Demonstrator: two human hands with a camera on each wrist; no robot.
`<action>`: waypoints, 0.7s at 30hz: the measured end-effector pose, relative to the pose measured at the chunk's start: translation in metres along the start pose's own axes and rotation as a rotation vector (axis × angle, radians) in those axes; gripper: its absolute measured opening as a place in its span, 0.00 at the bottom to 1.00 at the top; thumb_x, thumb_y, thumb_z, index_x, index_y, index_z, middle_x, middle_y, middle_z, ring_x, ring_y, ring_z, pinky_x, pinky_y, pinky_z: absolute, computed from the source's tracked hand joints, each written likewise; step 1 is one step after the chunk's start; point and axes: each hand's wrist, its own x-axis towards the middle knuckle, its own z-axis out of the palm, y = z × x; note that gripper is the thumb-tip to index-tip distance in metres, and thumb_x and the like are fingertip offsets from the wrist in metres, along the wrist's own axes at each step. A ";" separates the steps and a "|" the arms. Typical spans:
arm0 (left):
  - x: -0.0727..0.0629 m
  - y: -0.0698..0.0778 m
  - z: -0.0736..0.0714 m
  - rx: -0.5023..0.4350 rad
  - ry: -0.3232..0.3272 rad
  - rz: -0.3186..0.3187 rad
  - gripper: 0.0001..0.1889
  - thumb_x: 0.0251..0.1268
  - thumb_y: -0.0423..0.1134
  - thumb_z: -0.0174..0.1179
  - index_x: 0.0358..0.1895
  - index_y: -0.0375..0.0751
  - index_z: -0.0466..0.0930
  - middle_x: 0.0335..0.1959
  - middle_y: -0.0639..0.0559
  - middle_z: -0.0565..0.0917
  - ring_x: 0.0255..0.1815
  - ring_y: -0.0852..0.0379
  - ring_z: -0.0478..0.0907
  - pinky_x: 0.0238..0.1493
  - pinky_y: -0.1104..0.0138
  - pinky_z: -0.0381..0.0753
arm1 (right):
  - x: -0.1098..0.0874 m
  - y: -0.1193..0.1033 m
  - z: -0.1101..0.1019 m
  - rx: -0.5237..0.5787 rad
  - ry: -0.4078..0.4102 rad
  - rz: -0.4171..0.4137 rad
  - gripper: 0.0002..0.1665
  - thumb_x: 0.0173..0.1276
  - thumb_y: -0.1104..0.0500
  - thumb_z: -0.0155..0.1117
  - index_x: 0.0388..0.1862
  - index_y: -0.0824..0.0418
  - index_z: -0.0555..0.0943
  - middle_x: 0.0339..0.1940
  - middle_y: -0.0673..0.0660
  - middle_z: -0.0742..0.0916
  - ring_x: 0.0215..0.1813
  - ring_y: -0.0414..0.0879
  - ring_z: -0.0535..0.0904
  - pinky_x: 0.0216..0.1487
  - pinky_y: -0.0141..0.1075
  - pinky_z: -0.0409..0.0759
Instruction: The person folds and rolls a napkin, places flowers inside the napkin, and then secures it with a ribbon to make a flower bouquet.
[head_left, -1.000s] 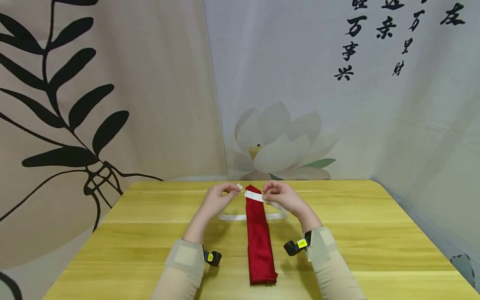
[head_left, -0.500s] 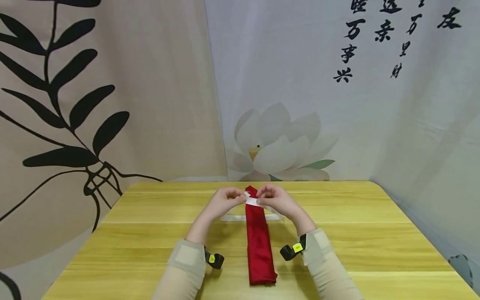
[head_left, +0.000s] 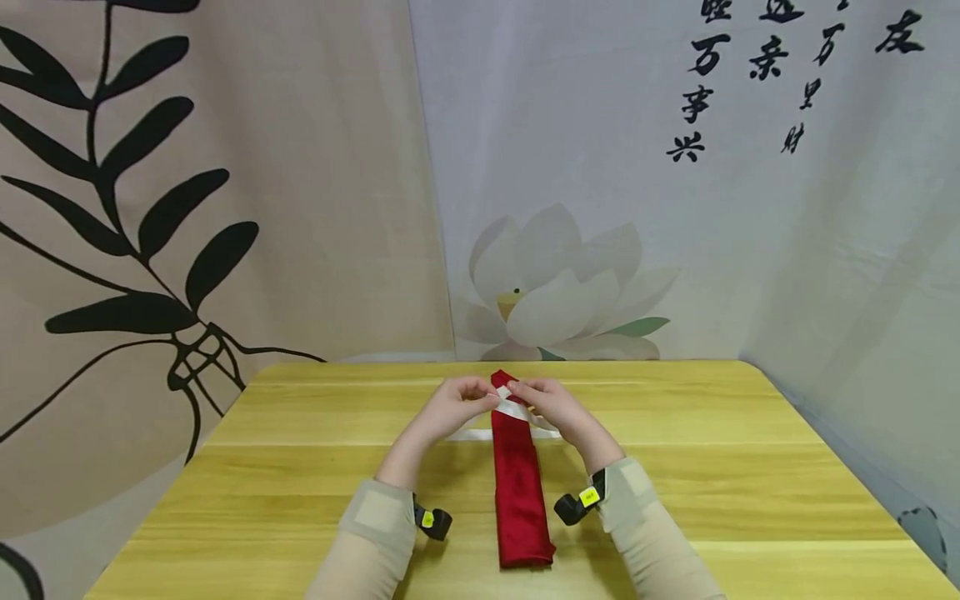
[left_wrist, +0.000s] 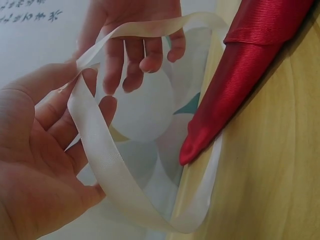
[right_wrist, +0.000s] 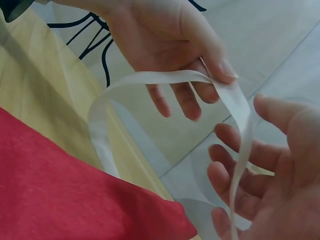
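Observation:
A long, narrow folded red cloth (head_left: pixel 519 492) lies lengthwise on the table, its tapered end pointing away. A white ribbon (head_left: pixel 513 409) passes beneath it and loops up over its far part. My left hand (head_left: pixel 453 407) pinches the ribbon where its two lengths meet, between thumb and index finger, as the left wrist view shows. Just across from it is my right hand (head_left: pixel 557 407). In the right wrist view my right hand's fingers (right_wrist: pixel 257 155) are spread, thumb apart, with one ribbon length (right_wrist: pixel 242 150) running in front of them.
The yellow wooden table (head_left: pixel 300 500) ends a little beyond the cloth's far tip. Behind it hangs a printed fabric backdrop (head_left: pixel 337 208). Small black cameras (head_left: pixel 432 522) are strapped at both wrists, low over the table.
Both hands have come closer together over the red cloth, and the ribbon ends now cross. The right hand has let go of the ribbon length it was pinching; the left still pinches.

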 end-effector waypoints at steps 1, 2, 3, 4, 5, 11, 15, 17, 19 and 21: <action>0.000 0.000 0.000 -0.003 -0.005 0.004 0.07 0.66 0.43 0.63 0.39 0.43 0.82 0.35 0.53 0.83 0.38 0.54 0.76 0.42 0.61 0.76 | 0.000 0.000 0.001 0.004 0.008 0.003 0.20 0.72 0.49 0.58 0.43 0.67 0.83 0.31 0.51 0.82 0.38 0.45 0.76 0.44 0.38 0.73; 0.000 0.000 0.000 -0.006 -0.007 0.009 0.07 0.66 0.43 0.63 0.39 0.43 0.82 0.35 0.53 0.83 0.38 0.55 0.76 0.43 0.61 0.76 | 0.001 0.000 0.002 0.002 0.020 0.001 0.20 0.72 0.50 0.58 0.42 0.67 0.84 0.31 0.51 0.83 0.38 0.45 0.76 0.43 0.38 0.73; 0.000 0.000 0.000 -0.013 -0.011 0.012 0.07 0.66 0.42 0.63 0.39 0.42 0.82 0.34 0.52 0.83 0.37 0.55 0.76 0.42 0.61 0.76 | 0.001 0.000 0.003 0.001 0.030 0.000 0.19 0.71 0.51 0.59 0.42 0.67 0.84 0.31 0.51 0.83 0.38 0.44 0.76 0.42 0.37 0.73; 0.000 0.000 0.000 -0.019 -0.012 0.015 0.07 0.66 0.42 0.63 0.39 0.42 0.82 0.34 0.51 0.83 0.36 0.55 0.76 0.42 0.62 0.75 | 0.001 -0.001 0.004 -0.003 0.043 -0.002 0.18 0.70 0.52 0.60 0.41 0.67 0.84 0.31 0.51 0.83 0.37 0.44 0.75 0.42 0.37 0.73; -0.001 0.001 0.000 -0.025 -0.009 0.015 0.07 0.66 0.42 0.63 0.39 0.41 0.82 0.33 0.50 0.83 0.35 0.56 0.75 0.41 0.62 0.75 | 0.001 -0.001 0.005 -0.005 0.059 -0.003 0.17 0.69 0.53 0.61 0.41 0.67 0.84 0.31 0.51 0.83 0.37 0.44 0.75 0.42 0.38 0.74; 0.001 -0.001 -0.003 -0.029 0.045 -0.008 0.07 0.67 0.39 0.62 0.38 0.38 0.82 0.30 0.52 0.82 0.33 0.57 0.75 0.40 0.64 0.73 | 0.003 -0.002 0.001 -0.062 0.155 -0.031 0.14 0.67 0.56 0.62 0.37 0.68 0.84 0.34 0.57 0.85 0.42 0.52 0.77 0.51 0.50 0.73; 0.001 -0.008 -0.006 -0.038 0.085 -0.016 0.07 0.67 0.35 0.60 0.37 0.34 0.80 0.29 0.50 0.83 0.33 0.54 0.79 0.43 0.59 0.78 | 0.001 0.000 -0.004 -0.080 0.199 -0.031 0.13 0.66 0.57 0.62 0.36 0.68 0.84 0.35 0.59 0.85 0.44 0.56 0.76 0.51 0.52 0.72; -0.001 -0.012 -0.007 -0.060 0.096 -0.030 0.06 0.67 0.33 0.59 0.37 0.31 0.80 0.29 0.46 0.83 0.33 0.51 0.80 0.46 0.53 0.79 | -0.001 0.003 -0.006 -0.086 0.217 -0.023 0.13 0.66 0.58 0.62 0.34 0.69 0.84 0.34 0.57 0.84 0.42 0.53 0.76 0.49 0.49 0.73; -0.004 -0.016 -0.008 -0.066 0.110 -0.051 0.06 0.66 0.32 0.59 0.37 0.30 0.80 0.29 0.44 0.83 0.33 0.49 0.81 0.48 0.49 0.78 | -0.004 0.007 -0.008 -0.095 0.227 -0.016 0.13 0.66 0.58 0.63 0.32 0.69 0.83 0.32 0.57 0.83 0.38 0.50 0.74 0.45 0.45 0.73; -0.006 -0.020 -0.010 -0.054 0.129 -0.075 0.06 0.66 0.32 0.60 0.36 0.31 0.80 0.29 0.45 0.83 0.33 0.49 0.81 0.47 0.51 0.78 | -0.007 0.009 -0.010 -0.108 0.237 -0.010 0.13 0.66 0.59 0.62 0.31 0.70 0.82 0.31 0.57 0.82 0.36 0.48 0.72 0.42 0.41 0.71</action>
